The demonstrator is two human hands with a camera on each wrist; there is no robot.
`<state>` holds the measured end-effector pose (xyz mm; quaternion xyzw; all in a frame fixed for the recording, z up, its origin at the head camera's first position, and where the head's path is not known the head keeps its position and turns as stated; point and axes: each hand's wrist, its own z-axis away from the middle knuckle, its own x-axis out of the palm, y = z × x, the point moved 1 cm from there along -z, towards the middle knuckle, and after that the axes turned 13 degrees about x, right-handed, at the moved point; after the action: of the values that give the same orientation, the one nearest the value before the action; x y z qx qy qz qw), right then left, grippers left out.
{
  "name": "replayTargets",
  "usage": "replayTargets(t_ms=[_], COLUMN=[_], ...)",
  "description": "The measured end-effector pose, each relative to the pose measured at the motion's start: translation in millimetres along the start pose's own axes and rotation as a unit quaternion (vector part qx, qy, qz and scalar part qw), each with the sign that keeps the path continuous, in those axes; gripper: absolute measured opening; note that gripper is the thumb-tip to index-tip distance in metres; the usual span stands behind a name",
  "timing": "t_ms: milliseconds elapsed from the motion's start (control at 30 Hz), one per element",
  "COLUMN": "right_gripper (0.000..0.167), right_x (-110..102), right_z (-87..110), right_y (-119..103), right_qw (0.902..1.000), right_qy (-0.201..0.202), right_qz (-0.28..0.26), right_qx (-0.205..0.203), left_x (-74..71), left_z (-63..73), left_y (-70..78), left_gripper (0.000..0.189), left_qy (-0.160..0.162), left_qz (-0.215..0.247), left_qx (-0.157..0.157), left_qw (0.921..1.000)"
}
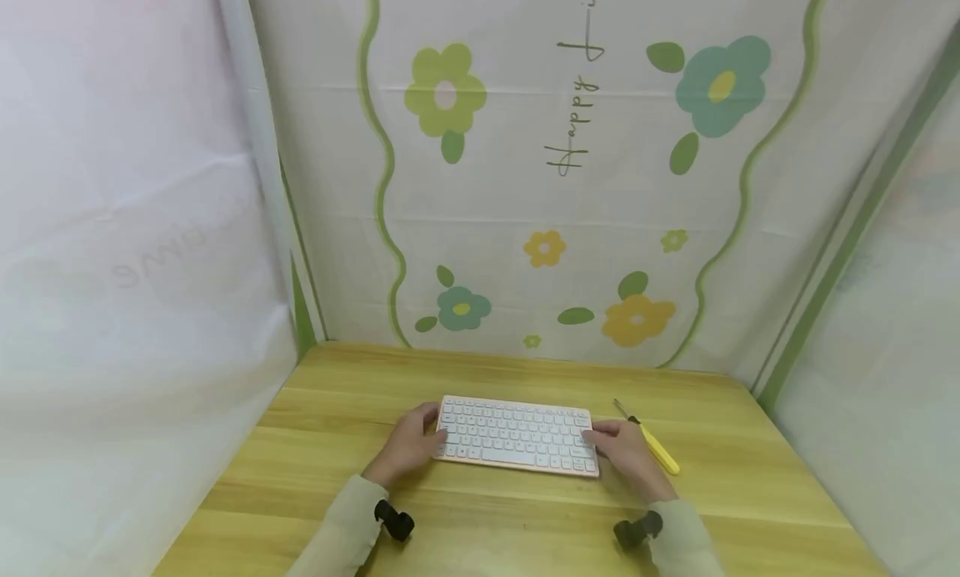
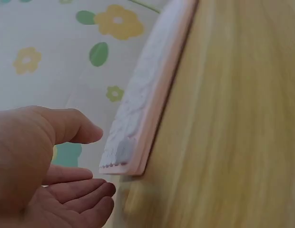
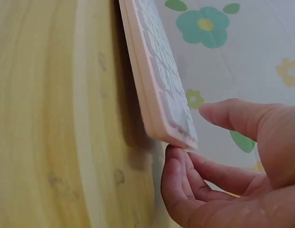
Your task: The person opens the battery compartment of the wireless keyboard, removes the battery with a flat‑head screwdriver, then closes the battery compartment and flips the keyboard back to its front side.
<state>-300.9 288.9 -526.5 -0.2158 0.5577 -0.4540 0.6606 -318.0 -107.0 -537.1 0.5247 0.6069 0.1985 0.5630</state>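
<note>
A slim white keyboard (image 1: pixel 517 435) with pink edges lies crosswise in front of me, between both hands. At its left end is my left hand (image 1: pixel 408 444); in the left wrist view its thumb (image 2: pixel 85 128) and loosely bent fingers (image 2: pixel 85 194) stand a little apart from the keyboard's corner. My right hand (image 1: pixel 626 452) is at the other end. In the right wrist view its curled fingertips (image 3: pixel 175 154) touch the underside of the keyboard's corner, while the thumb (image 3: pixel 223 113) extends above the keys. A shadow shows beneath that end.
A screwdriver (image 1: pixel 652 444) with a yellow handle lies on the wooden table (image 1: pixel 480 519), just beyond my right hand. White cloth with printed flowers (image 1: pixel 450 185) hangs behind the table, and more cloth (image 1: pixel 150 310) closes in the sides.
</note>
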Motion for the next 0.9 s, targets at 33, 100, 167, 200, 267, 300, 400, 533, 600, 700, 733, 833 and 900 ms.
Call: replayTargets(t_ms=[33, 100, 167, 200, 267, 300, 400, 533, 600, 700, 733, 833, 900], right_gripper=[0.043, 0.043, 0.045, 0.046, 0.048, 0.049, 0.054, 0.059, 0.06, 0.062, 0.062, 0.064, 0.062], right_x=[-2, -5, -7, -8, -9, -9, -9, -8, -7, -7, -7, -8, -9], right_z=[0.3, 1.9, 3.8, 4.7, 6.6, 7.4, 9.2, 11.6, 11.7, 12.9, 13.6, 16.7, 19.2], right_y=[-1, -2, -5, -6, -9, -11, -14, -19, -21, -24, -25, -26, -27], right_qw=[0.9999, 0.9988, 0.9965, 0.9944, 0.9906, 0.9888, 0.9823, 0.9737, 0.9694, 0.9652, 0.9634, 0.9608, 0.9583], right_qy=[-0.003, -0.006, -0.008, -0.012, -0.017, -0.02, -0.035, -0.05, -0.055, -0.055, -0.055, -0.055, -0.056], right_qz=[-0.013, -0.048, -0.082, -0.103, -0.132, -0.144, -0.179, -0.217, -0.235, -0.253, -0.259, -0.268, -0.277], right_qx=[0.0, 0.007, 0.015, 0.022, 0.03, 0.034, 0.045, 0.048, 0.044, 0.041, 0.041, 0.042, 0.045], left_x=[0.4, 2.0, 4.9, 7.0, 12.7, 16.3, 31.1, 56.0, 69.5, 89.8, 96.1, 112.9, 121.8], left_z=[-0.1, -0.6, -1.6, -2.2, -3.4, -4.1, -7.9, -16.7, -22.6, -31.3, -33.8, -39.6, -41.5], left_y=[1.9, 8.1, 17.2, 23.3, 37.6, 45.7, 70.4, 96.4, 106.0, 113.4, 114.7, 116.1, 116.2], left_gripper=[0.056, 0.061, 0.067, 0.069, 0.073, 0.075, 0.082, 0.095, 0.101, 0.106, 0.107, 0.108, 0.108], left_qy=[-0.005, -0.011, -0.02, -0.026, -0.042, -0.051, -0.086, -0.123, -0.132, -0.137, -0.14, -0.151, -0.155], left_qz=[-0.032, -0.079, -0.121, -0.14, -0.165, -0.174, -0.2, -0.254, -0.286, -0.335, -0.345, -0.37, -0.373], left_qx=[0.016, 0.043, 0.063, 0.073, 0.086, 0.096, 0.128, 0.202, 0.243, 0.282, 0.288, 0.282, 0.272], left_qw=[0.9994, 0.9959, 0.9905, 0.9871, 0.9817, 0.9787, 0.9676, 0.9377, 0.9175, 0.8882, 0.8826, 0.8721, 0.8736])
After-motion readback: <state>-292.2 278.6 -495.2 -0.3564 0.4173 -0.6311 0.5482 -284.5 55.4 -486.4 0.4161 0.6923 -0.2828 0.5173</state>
